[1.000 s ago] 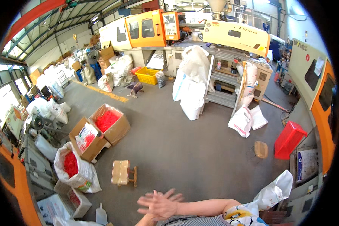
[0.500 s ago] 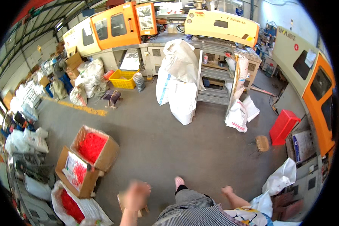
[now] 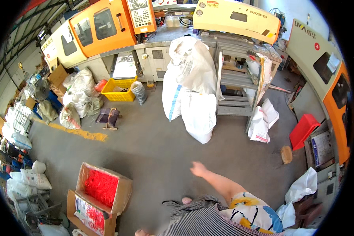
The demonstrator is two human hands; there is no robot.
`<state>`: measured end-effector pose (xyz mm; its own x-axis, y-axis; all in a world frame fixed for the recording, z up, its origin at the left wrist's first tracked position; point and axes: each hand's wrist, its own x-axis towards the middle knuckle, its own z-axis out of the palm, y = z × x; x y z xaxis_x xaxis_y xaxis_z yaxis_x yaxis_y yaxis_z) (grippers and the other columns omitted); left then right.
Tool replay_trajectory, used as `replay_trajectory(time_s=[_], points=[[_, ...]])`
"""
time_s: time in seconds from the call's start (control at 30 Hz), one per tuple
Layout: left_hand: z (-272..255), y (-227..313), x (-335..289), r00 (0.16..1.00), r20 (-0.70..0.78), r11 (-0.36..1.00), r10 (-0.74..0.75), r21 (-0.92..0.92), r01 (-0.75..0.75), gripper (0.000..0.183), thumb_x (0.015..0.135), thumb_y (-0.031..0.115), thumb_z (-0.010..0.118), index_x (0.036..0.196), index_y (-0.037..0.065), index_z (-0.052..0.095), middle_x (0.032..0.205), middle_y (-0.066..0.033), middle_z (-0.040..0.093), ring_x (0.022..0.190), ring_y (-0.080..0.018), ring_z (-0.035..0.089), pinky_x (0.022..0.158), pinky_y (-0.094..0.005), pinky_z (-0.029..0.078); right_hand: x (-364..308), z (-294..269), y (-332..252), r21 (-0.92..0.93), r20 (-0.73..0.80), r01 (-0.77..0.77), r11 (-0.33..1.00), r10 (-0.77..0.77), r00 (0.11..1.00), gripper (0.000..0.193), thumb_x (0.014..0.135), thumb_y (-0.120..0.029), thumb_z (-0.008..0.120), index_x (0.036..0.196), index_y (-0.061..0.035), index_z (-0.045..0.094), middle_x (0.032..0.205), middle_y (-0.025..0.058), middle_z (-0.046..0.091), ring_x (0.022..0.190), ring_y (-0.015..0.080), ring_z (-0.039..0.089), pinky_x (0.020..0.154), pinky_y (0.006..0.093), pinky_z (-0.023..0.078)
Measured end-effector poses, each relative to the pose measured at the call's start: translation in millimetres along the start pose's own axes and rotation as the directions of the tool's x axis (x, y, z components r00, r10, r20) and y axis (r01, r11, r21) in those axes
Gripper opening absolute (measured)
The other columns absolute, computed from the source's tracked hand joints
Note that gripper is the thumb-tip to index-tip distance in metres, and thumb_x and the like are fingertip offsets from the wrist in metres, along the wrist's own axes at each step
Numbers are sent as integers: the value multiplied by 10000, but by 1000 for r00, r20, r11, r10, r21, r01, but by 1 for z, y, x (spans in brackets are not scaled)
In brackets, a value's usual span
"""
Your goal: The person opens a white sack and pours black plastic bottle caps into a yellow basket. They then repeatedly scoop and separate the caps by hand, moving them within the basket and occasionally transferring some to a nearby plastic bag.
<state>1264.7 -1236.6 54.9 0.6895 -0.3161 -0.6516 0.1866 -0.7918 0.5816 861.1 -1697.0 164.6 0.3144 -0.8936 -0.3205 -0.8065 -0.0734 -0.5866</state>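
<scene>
My right hand [image 3: 198, 169] swings forward over the grey floor in front of my body, with nothing in its loosely parted fingers. Only a small part of my left hand [image 3: 141, 233] shows at the lower edge, and its fingers cannot be made out. Left of my legs stands an open cardboard box [image 3: 124, 190] filled with a tangle of thin red plastic pieces [image 3: 101, 187]. Against its near side is a second open box [image 3: 72, 210], holding a printed white bag and more red pieces. Neither hand touches the boxes.
Tall white sacks [image 3: 198, 118] stand ahead beside a grey metal step frame [image 3: 234, 103]. An orange and cream machine [image 3: 102, 27] lines the back. A yellow crate [image 3: 120, 94], a low cushioned stool [image 3: 108, 117], a red bin [image 3: 303, 131] and a small wooden stool [image 3: 286, 155] stand around.
My right hand has swung forward and inward, while my left has dropped back to the lower edge. The sacks and machines appear nearer; the boxes sit lower in view.
</scene>
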Motion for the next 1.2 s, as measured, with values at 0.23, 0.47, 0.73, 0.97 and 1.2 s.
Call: replay_trajectory(time_s=[0.23,0.47,0.73,0.97,1.2], points=[[55,149,131,976,123,959,-180,242,147,180,824,154,596,717,13,563,646,-79,578,547,-191,570,449,-340,453,171,-73,-213,86,-216,482,872,-456,863,441,845,-156,575,1241,-37,423,1215,198,448,1040,387,508,863,431,449],[52,395,315,911,391,963,128,170,-208,132,829,124,560,764,15,525,662,-66,560,571,-192,565,459,-343,451,258,-85,-168,-112,-167,195,974,-211,963,604,770,-191,642,1314,-133,385,1339,270,332,1158,452,435,940,475,416],[198,786,273,819,336,885,465,-153,-440,151,873,110,565,863,-40,581,682,-65,574,572,-122,552,481,-237,435,434,-276,-36,198,-761,-86,976,208,614,664,739,-186,693,1295,-10,375,1177,266,482,1109,379,471,956,421,377],[326,856,249,776,544,909,320,54,-413,138,853,88,586,896,-42,601,727,-76,620,626,-123,583,544,-238,457,590,-431,-18,346,-748,-492,799,551,369,765,772,-396,653,1339,-23,301,1136,289,496,1057,402,525,853,439,449],[429,959,224,601,633,630,489,221,-745,164,822,129,616,848,-32,632,687,-86,648,631,-134,605,606,-272,481,608,-481,66,229,-762,-640,733,544,351,464,771,-151,554,1225,-67,511,900,258,631,858,405,614,781,467,483]])
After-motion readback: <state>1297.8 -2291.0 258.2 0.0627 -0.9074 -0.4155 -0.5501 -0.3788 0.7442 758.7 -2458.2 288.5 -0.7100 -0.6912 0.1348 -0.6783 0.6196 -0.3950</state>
